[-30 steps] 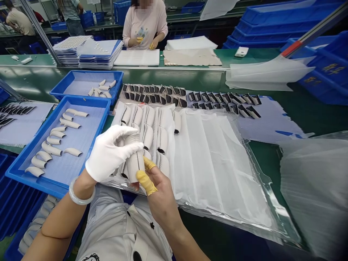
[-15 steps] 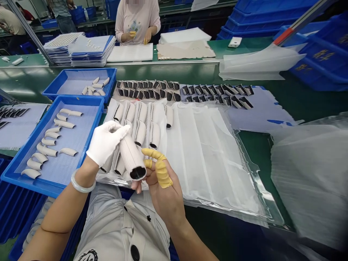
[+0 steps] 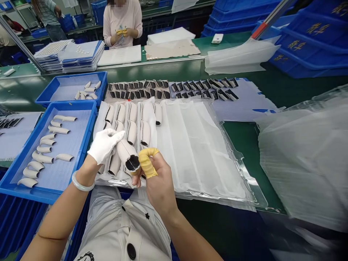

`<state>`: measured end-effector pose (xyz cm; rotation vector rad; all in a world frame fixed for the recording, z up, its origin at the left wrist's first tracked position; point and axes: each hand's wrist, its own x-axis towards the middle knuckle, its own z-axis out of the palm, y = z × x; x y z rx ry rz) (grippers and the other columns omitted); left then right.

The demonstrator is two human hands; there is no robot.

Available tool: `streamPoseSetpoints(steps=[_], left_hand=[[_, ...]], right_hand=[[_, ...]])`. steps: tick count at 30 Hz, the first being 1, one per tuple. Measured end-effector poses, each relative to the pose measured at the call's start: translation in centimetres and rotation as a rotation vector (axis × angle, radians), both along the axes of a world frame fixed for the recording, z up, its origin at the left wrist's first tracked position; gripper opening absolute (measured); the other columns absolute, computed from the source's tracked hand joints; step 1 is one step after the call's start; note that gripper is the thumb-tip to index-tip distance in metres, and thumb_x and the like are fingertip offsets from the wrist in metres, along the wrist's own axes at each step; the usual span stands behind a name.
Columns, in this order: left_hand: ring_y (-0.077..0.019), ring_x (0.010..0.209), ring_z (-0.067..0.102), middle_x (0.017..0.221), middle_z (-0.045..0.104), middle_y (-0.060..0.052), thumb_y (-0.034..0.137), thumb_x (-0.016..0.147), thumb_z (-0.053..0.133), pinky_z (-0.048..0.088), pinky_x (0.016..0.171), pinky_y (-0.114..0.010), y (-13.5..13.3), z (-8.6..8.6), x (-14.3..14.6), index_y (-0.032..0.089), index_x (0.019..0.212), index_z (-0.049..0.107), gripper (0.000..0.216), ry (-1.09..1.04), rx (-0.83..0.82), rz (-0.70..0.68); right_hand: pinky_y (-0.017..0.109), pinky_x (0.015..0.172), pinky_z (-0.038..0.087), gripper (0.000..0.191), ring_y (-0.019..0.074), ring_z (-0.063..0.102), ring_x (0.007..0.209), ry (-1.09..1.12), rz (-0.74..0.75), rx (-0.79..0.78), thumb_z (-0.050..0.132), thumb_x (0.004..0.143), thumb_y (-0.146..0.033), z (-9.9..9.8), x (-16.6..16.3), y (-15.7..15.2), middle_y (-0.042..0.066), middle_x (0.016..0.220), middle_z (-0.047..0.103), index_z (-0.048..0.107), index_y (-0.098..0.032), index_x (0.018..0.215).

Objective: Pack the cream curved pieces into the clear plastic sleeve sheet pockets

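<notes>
My left hand (image 3: 102,146), in a white glove, grips the upper end of a beige tubular cover (image 3: 125,149) with fine lines along it. The cover tilts toward me, and its open end shows a black inside. At that end, my right hand (image 3: 159,181) pinches the rim between fingers in yellow finger cots; some of its fingertips are hidden. Beneath both hands lie similar beige covers (image 3: 132,132) in rows on white tissue sheeting (image 3: 190,145) in a clear plastic tray (image 3: 254,181).
Left of me is a blue tray (image 3: 81,145) with small curved beige pieces; another blue tray (image 3: 104,78) stands behind it. Rows of black-lined pieces (image 3: 138,93) lie beyond the covers. Plastic sheeting (image 3: 304,156) lies at right. A co-worker (image 3: 122,25) stands across the bench.
The view has shifted slightly. My right fingers have bent closer around the rim of the cover, and its opening looks less round. The co-worker's hands have come together.
</notes>
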<state>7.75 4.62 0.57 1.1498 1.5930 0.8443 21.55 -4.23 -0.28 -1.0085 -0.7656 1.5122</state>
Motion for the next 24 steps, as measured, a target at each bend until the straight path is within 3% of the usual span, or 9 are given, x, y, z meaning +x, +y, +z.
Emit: streamPoseSetpoints(steps=[6,11,14,18,21,24], left_hand=[[-0.0063,0.038,0.036,0.043,0.042,0.007,0.044,0.071,0.069,0.027,0.038,-0.02,0.2,-0.2,0.2,0.018,0.06,0.052,0.033,0.116,0.094,0.036],[-0.0117,0.061,0.055,0.069,0.062,0.001,0.041,0.079,0.063,0.043,0.057,-0.023,-0.5,0.9,1.6,0.019,0.075,0.063,0.023,0.395,0.532,0.112],[-0.013,0.062,0.057,0.071,0.064,0.001,0.036,0.083,0.059,0.045,0.062,-0.025,0.2,1.8,2.9,0.02,0.08,0.065,0.018,0.399,0.557,-0.113],[-0.0154,0.067,0.057,0.071,0.062,-0.001,0.03,0.081,0.062,0.044,0.068,-0.029,3.5,2.2,5.2,0.019,0.071,0.065,0.015,0.454,0.575,-0.422],[-0.0167,0.071,0.053,0.071,0.056,-0.002,0.025,0.075,0.068,0.042,0.07,-0.031,6.8,1.3,7.6,0.017,0.058,0.061,0.02,0.519,0.692,-0.544],[-0.0179,0.07,0.05,0.064,0.051,-0.002,0.023,0.073,0.069,0.041,0.07,-0.034,9.9,-0.6,9.4,0.017,0.051,0.06,0.024,0.508,0.679,-0.677]], right_hand=[[0.022,0.049,0.045,0.025,0.0102,0.057,0.052,0.015,-0.013,0.039,0.054,0.09,-0.045,-0.5,0.5,-0.1,-0.004,0.063,0.059,0.051,-0.021,0.086],[0.027,0.055,0.048,0.032,0.0118,0.058,0.056,-0.129,-0.061,-0.048,0.064,0.081,-0.049,-1.2,1.6,0.1,-0.004,0.067,0.056,0.048,-0.021,0.085],[0.031,0.059,0.049,0.037,0.0143,0.058,0.062,-0.311,-0.156,-0.076,0.07,0.074,-0.047,-1.9,3.2,0.4,-0.003,0.072,0.056,0.047,-0.022,0.087],[0.038,0.071,0.051,0.035,0.0175,0.059,0.072,-0.585,-0.344,-0.019,0.067,0.077,-0.047,-2.7,5.6,0.8,0.001,0.08,0.058,0.049,-0.021,0.092],[0.04,0.072,0.053,0.037,0.0183,0.06,0.074,-0.744,-0.377,0.027,0.064,0.08,-0.049,-3.0,7.0,1.3,0.006,0.091,0.062,0.051,-0.02,0.098],[0.041,0.07,0.054,0.039,0.0202,0.061,0.077,-0.911,-0.328,0.066,0.059,0.085,-0.05,-3.3,7.9,1.6,0.01,0.1,0.063,0.052,-0.018,0.108]])
